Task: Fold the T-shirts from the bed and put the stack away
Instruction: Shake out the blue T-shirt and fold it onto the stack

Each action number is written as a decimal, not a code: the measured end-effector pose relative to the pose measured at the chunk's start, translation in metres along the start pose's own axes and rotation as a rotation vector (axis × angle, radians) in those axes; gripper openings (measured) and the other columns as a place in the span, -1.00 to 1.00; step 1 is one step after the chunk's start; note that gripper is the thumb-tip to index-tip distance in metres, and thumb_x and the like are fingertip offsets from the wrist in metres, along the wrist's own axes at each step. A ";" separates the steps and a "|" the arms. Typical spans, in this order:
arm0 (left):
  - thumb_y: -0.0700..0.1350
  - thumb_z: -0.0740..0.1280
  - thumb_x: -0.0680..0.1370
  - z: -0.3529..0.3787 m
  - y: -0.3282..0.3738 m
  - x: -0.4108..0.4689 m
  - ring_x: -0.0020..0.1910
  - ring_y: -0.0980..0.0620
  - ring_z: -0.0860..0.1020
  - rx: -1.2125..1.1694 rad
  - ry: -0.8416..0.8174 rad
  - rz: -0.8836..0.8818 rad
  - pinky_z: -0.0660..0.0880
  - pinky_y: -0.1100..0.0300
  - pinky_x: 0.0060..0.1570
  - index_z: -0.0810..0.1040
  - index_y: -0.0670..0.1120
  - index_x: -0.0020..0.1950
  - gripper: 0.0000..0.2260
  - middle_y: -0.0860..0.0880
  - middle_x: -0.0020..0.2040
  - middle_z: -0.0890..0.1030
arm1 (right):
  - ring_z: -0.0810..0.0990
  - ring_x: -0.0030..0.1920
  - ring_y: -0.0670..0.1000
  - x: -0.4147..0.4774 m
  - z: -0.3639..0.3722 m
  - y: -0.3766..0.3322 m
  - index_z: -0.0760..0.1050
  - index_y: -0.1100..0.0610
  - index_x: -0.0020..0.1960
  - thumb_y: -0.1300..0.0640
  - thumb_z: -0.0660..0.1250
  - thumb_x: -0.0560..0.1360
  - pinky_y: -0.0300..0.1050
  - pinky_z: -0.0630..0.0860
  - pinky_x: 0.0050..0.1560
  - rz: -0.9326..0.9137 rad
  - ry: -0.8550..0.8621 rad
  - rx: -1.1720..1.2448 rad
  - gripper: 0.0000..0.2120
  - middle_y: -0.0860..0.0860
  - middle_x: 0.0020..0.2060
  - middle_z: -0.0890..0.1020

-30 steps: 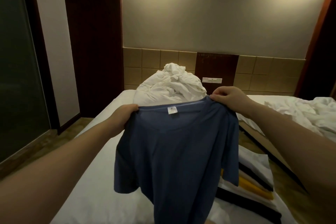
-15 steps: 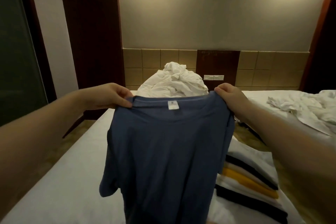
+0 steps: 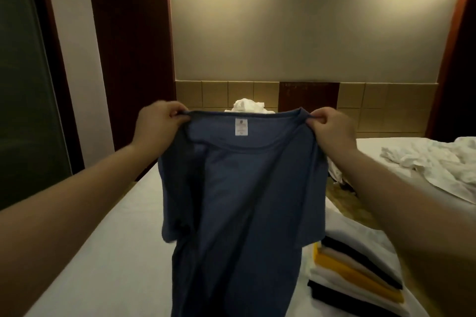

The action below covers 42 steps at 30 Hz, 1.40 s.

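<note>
A blue T-shirt [image 3: 244,201] hangs in the air in front of me over the white bed [image 3: 103,252], its white neck label facing me. My left hand [image 3: 159,126] pinches its left shoulder and my right hand [image 3: 329,128] pinches its right shoulder, both at collar height. The shirt's hem drops out of view at the bottom. On the bed to the lower right lies a stack of folded T-shirts [image 3: 355,283] in white, black and yellow, partly hidden behind the blue shirt.
A heap of white bedding [image 3: 247,107] peeks over the collar at the head of the bed. A second bed [image 3: 386,145] with crumpled white sheets [image 3: 438,167] stands to the right across a narrow floor gap. A dark wooden panel and a glass door are on the left.
Both hands have lifted the blue shirt higher and spread its shoulders wider. My view has tilted up, so the wall lamps show.
</note>
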State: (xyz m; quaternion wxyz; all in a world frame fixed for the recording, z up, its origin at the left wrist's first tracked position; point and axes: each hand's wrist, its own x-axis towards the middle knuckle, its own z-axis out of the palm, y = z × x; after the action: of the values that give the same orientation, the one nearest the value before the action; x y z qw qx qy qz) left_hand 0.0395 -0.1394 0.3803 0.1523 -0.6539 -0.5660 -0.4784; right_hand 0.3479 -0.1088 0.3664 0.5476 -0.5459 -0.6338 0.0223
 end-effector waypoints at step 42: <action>-0.21 0.26 0.53 -0.037 -0.048 -0.014 -0.18 -0.05 0.50 -0.490 -0.784 -0.401 0.46 0.17 -0.15 0.52 -0.22 -0.17 -0.88 -0.15 -0.19 0.53 | 0.62 -0.03 0.07 0.018 -0.035 -0.026 0.52 0.18 0.15 -0.01 0.32 0.38 -0.08 0.59 -0.15 0.515 -1.006 0.152 -0.59 0.13 0.04 0.62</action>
State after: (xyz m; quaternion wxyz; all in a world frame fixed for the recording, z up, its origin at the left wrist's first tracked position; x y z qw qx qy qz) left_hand -0.0184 -0.1604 0.3709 -0.3246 -0.6792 -0.5664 -0.3355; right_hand 0.3592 -0.1264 0.4087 0.1931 -0.5642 -0.6595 0.4577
